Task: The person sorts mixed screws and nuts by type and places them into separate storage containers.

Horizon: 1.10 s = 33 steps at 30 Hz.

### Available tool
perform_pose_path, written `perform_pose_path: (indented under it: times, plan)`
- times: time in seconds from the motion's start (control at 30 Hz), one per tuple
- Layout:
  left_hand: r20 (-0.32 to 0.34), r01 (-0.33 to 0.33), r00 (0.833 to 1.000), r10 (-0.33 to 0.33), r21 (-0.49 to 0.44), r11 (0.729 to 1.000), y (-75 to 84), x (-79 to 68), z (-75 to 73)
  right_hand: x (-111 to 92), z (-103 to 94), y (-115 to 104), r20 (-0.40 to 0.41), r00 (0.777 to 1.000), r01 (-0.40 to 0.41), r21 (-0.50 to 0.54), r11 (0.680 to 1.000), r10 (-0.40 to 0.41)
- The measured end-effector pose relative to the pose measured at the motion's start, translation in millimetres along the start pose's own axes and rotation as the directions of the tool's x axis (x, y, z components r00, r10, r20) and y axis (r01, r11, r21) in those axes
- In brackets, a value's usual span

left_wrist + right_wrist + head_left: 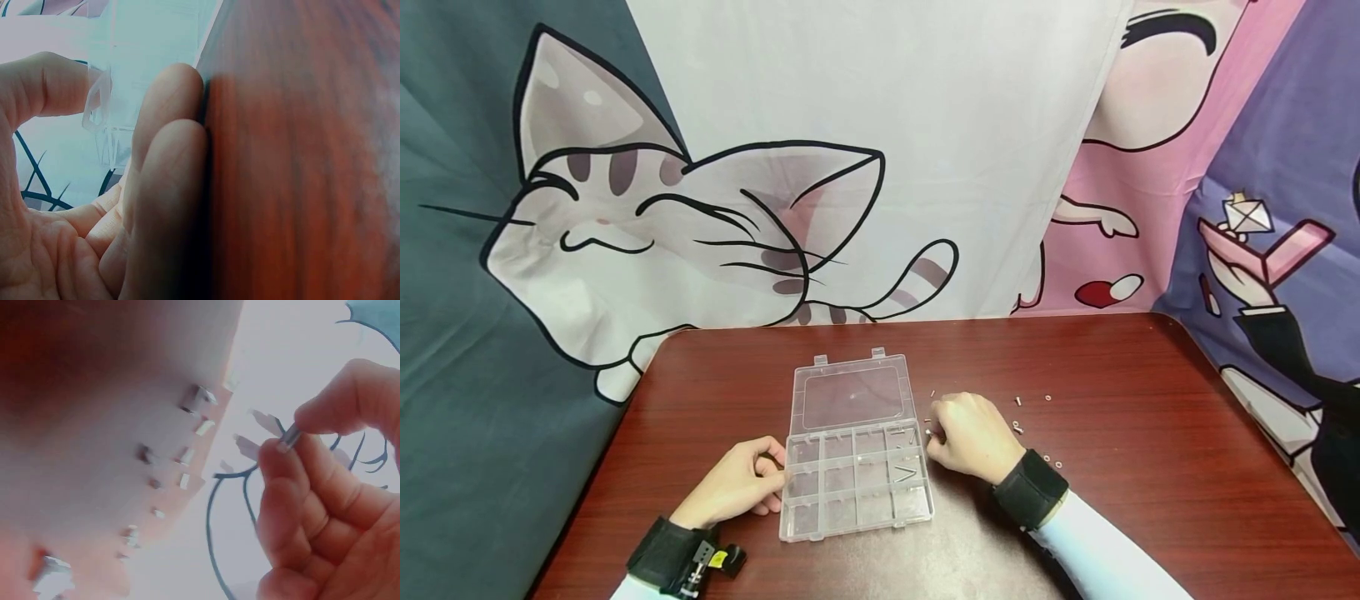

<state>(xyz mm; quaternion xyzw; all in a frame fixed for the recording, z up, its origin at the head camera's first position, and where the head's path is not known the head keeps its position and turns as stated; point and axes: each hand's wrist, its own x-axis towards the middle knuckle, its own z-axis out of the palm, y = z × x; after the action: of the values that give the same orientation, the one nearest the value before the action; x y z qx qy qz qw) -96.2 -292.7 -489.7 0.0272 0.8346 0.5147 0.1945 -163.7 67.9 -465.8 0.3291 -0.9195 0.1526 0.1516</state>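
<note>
A clear plastic compartment box [857,483] lies on the table with its lid [853,393] folded open toward the back. My left hand [741,479] holds the box's left side, thumb and fingers against its edge. In the right wrist view, my right hand [337,506] pinches a short, rod-like metal piece [289,437] between thumb and fingertip; the fingers cover part of it. From the head, that hand is just right of the box, above the table. A few thin metal pieces, among them a bent one [906,474], lie in the box's right-hand compartments.
Small loose hardware is scattered right of the box: a screw [1018,402], a nut [1048,397], another screw [1017,427] and a nut [1058,464]. The reddish-brown table [1150,467] ends at a printed cloth [970,167] behind.
</note>
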Motion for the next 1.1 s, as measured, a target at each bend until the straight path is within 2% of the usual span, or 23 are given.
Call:
perform_pose_path:
  times: [0.17, 0.3, 0.47, 0.7, 0.97, 1.1]
  plan:
    - [0.0, -0.002, 1.0, 0.002, -0.001, 1.0, 0.4, 0.5, 0.0, 16, -4.1, -6, -0.027, 0.993, 0.117, 0.028, 0.993, -0.116]
    - [-0.004, -0.005, 1.0, 0.005, 0.001, 1.0, 0.4, 1.4, -0.1, 29, -7.4, -15, -0.037, 0.976, 0.215, 0.069, 0.974, -0.213]
    - [-0.004, -0.001, 1.0, 0.001, 0.001, 1.0, 0.2, 1.7, 0.0, 41, -7.9, -26, -0.033, 0.957, 0.291, 0.093, 0.952, -0.289]
    - [-0.002, 0.002, 1.0, -0.002, -0.002, 1.0, -0.3, 0.5, 0.0, 50, -6.6, -37, -0.033, 0.943, 0.334, 0.086, 0.939, -0.332]
    - [0.004, 0.002, 1.0, -0.002, -0.006, 1.0, 0.3, 0.3, -0.4, 54, -3.2, -41, -0.014, 0.939, 0.343, 0.061, 0.938, -0.342]
    - [0.004, 0.001, 1.0, -0.001, -0.008, 1.0, 0.5, 0.2, -0.5, 52, -3.2, -42, 0.031, 0.94, 0.339, 0.046, 0.94, -0.34]
